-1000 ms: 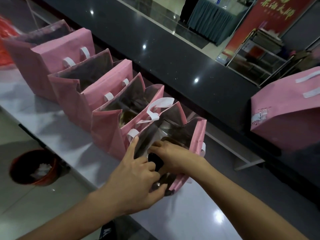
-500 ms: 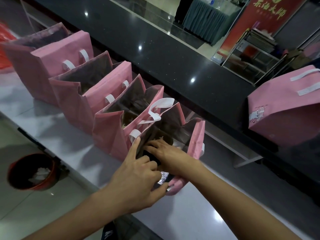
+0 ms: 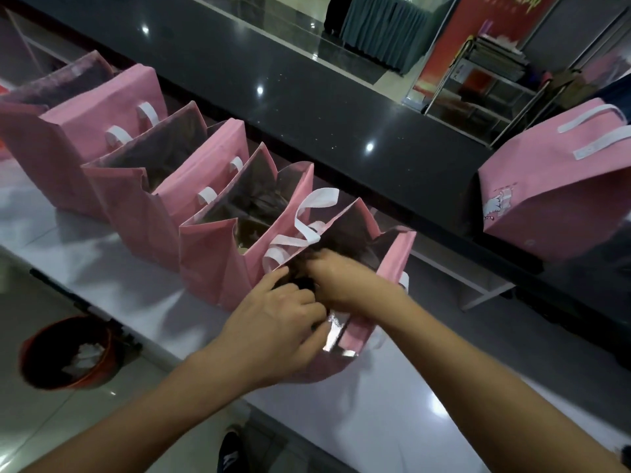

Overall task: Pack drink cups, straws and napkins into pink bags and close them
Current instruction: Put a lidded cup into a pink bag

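Counter (image 3: 102,254): row of pink bags, long axis running left-far to right-near. Nearest bag (image 3: 392,268) open, directly under both hands. Left hand (image 3: 273,322) pinches near rim; right hand (image 3: 341,278) reaches inside, nearer contents. Right grip: cannot tell, fingers hidden.

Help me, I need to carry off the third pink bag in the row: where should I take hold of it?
Take the third pink bag by its white ribbon handle, coming from above. The loop stands clear over the open mouth, so a grip there hooks it without crushing the soft sides.
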The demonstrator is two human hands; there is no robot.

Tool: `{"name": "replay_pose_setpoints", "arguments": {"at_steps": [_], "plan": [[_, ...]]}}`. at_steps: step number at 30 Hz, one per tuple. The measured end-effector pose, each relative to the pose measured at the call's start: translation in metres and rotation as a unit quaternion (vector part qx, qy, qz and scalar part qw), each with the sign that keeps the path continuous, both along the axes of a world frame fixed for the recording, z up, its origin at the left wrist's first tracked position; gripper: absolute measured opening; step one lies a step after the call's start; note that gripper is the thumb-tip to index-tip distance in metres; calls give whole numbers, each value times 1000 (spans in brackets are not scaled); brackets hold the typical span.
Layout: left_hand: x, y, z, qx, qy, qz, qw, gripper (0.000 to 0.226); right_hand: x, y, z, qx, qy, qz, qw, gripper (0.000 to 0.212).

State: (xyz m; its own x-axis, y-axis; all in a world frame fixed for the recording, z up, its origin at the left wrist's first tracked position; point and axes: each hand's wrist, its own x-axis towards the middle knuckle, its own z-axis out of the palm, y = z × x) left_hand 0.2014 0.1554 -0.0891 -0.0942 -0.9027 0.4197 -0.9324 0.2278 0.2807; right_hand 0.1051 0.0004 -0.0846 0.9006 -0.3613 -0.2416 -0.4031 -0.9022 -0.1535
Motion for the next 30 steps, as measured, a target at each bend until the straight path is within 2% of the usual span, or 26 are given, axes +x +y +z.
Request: {"name": "replay_pose_setpoints", "arguments": {"at_steps": [3,6,9,11,16,21,25,30], "plan": [[-1,-8,12,-8,67,-29,997,30,-18,-3,44,6,-121,-81,989,26],[-9,-18,28,-21,92,-39,995,27,-64,-2,75,-2,-228,-172,958,22],[-28,-33,42,-28,90,-63,994,25,-121,-1,82,-3,-295,-244,924,19],[-52,-40,51,-33,79,-79,993,27,-162,3,82,-11,-308,-282,909,20],[-136,-51,54,-19,53,-145,988,25,-284,33,60,-24,-247,-391,886,27],[-240,-49,28,86,24,-199,976,37,-409,68,19,-2,-157,-507,847,42],[-305,-44,-3,178,-36,-220,959,36,-469,86,-17,12,-90,-539,837,54],[-353,-19,-29,243,-70,-220,942,38,-490,98,-48,28,-6,-514,858,73]]}}
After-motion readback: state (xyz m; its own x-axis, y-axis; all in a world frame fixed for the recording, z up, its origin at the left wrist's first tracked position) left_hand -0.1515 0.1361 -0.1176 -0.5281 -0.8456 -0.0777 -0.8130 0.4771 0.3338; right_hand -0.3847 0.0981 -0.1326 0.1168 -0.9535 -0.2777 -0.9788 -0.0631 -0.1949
